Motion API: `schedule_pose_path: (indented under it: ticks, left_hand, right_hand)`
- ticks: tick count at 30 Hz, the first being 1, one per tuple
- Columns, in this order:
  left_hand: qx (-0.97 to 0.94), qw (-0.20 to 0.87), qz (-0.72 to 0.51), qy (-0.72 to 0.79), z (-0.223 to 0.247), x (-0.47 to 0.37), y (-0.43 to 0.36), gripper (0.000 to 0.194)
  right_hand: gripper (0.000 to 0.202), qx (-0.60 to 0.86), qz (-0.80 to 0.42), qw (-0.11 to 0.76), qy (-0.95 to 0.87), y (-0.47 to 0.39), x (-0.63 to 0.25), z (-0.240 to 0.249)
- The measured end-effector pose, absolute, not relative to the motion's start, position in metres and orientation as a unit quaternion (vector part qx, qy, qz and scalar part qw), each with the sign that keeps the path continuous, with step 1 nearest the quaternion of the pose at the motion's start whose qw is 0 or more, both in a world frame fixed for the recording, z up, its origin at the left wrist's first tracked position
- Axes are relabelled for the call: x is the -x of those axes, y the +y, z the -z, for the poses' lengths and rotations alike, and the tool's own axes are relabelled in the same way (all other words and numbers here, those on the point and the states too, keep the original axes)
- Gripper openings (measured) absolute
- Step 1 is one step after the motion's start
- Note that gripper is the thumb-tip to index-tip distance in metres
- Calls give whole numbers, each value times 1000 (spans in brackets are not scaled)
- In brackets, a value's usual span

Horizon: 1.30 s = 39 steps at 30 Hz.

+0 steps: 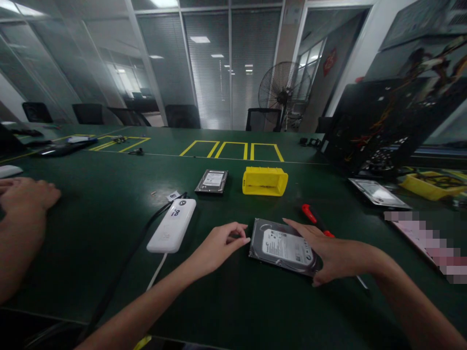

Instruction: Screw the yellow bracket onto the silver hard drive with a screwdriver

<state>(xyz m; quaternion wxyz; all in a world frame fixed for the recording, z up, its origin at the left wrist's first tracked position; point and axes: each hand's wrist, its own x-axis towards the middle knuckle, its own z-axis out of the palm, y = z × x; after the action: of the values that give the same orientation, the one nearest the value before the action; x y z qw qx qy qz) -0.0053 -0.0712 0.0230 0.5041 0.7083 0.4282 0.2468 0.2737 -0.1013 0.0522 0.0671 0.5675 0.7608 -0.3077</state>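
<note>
A silver hard drive (282, 245) with a white label lies on the green table in front of me. My right hand (323, 250) grips its right end, thumb at the near edge and fingers at the far edge. Just left of the drive is my left hand (222, 243), its thumb and index fingertips pinched together; whether something tiny is between them cannot be made out. Beyond, a second hard drive (212, 181) lies flat beside a yellow bin (265, 182). A red and black screwdriver (315, 218) rests partly behind my right hand.
A white power bank (173, 226) with cables lies left. Another person's hands (29, 194) rest at the far left. An open computer case (379, 126), another drive (379, 193) and a yellow tray (432, 185) stand right. Yellow tape outlines mark the table (164, 167).
</note>
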Motion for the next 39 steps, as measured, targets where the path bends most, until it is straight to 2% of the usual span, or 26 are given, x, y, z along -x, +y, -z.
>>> schedule_pose_path:
  ticks: [7,14,21,24,26,30,32,34,39]
  left_hand:
    - [-733,479,-258,408,-8,-21,-19,13]
    - [-670,555,-271,411,-10,-16,-40,13]
    - [-669,568,-263,400,-15,-1,-77,17]
    - [-656,567,-292,404,-7,-15,-75,15]
    - [-664,543,-317,405,2,-30,-75,15]
    - [-676,486,-382,402,18,-59,-77,10]
    - [-666,477,-412,399,23,-70,-74,10]
    - [-649,477,-436,402,27,-79,-67,10]
    - [-649,462,-457,397,33,-94,-41,14]
  right_hand:
    - [108,-571,319,46,755,-93,-286,-50]
    - [110,-563,300,39,769,-92,-286,-49]
    - [106,-620,189,30,761,-123,-250,-40]
    - [92,-680,125,50,720,-143,-226,-36]
    - [89,-706,88,56,700,-158,-216,-31]
    - [102,-690,76,1,719,-188,-219,-11]
    - [100,-671,49,-40,739,-200,-224,3]
    - [87,-681,36,-64,729,-205,-227,14]
    - [91,-727,20,-71,683,-188,-218,17]
